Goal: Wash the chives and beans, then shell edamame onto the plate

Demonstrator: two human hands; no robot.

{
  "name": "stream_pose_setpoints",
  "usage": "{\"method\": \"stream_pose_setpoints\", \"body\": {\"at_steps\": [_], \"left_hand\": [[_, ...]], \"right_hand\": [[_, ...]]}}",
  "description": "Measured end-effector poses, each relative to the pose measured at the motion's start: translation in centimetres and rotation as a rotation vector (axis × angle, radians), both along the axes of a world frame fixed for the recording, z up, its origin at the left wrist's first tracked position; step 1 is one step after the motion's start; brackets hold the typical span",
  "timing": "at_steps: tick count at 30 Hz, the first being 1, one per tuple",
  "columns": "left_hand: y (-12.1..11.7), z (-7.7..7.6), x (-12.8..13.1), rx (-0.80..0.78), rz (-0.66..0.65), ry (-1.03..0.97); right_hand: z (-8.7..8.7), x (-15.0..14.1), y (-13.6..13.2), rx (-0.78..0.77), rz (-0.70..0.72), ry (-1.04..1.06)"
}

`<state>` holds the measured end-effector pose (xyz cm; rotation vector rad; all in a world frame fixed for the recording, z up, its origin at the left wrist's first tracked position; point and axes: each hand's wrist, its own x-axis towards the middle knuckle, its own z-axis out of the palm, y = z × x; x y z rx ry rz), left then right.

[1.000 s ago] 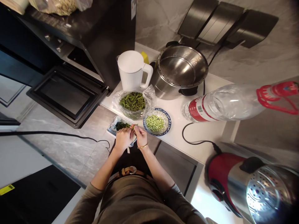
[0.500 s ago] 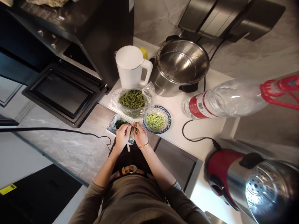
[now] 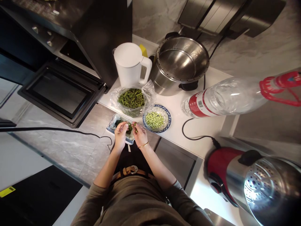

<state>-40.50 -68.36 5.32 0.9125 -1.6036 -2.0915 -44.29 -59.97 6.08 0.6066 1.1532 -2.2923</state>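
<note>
Right hand [image 3: 140, 135] pinches a pod [image 3: 134, 124] near the plate rim [image 3: 168, 123]; left hand's [image 3: 120, 134] grip unclear

The right grip [image 3: 140, 135] pinches a green pod [image 3: 134, 126] beside the left grip [image 3: 120, 133], above a tray [image 3: 109, 128] near shelled beans [image 3: 154, 120].

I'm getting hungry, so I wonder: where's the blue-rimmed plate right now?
In the head view, the blue-rimmed plate sits on the white counter near the picture's middle, just below and right of the bag of pods, close to the right hand.
</note>
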Motion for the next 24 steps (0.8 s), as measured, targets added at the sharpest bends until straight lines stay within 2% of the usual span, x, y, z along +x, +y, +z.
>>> {"method": "stream_pose_setpoints", "body": {"at_steps": [3, 6, 10, 15, 17, 21, 24], "left_hand": [[0.0, 0.0, 0.0, 0.045, 0.018, 0.031], [-0.3, 0.3, 0.2, -0.003, -0.042, 0.020], [-0.7, 0.7, 0.3, -0.138, -0.147, 0.011], [-0.9, 1.0, 0.4, -0.435, -0.178, -0.040], [-1.0, 1.2, 0.5, -0.499, -0.207, -0.087], [-1.1, 1.7, 0.6, -0.465, -0.261, -0.153], [-1.1, 1.9, 0.4, -0.437, -0.255, -0.127]], "right_hand": [[0.2, 0.2, 0.0, -0.005, 0.096, 0.006], [0.4, -0.1, 0.3, -0.027, 0.198, 0.020], [0.3, -0.3, 0.5, 0.056, 0.221, 0.099], [-0.3, 0.2, 0.5, 0.214, 0.228, 0.184], [-0.6, 0.3, 0.6, 0.245, 0.217, 0.220], [-0.9, 0.3, 0.8, 0.361, 0.188, 0.327], [-0.9, 0.3, 0.8, 0.452, 0.197, 0.404]]}}
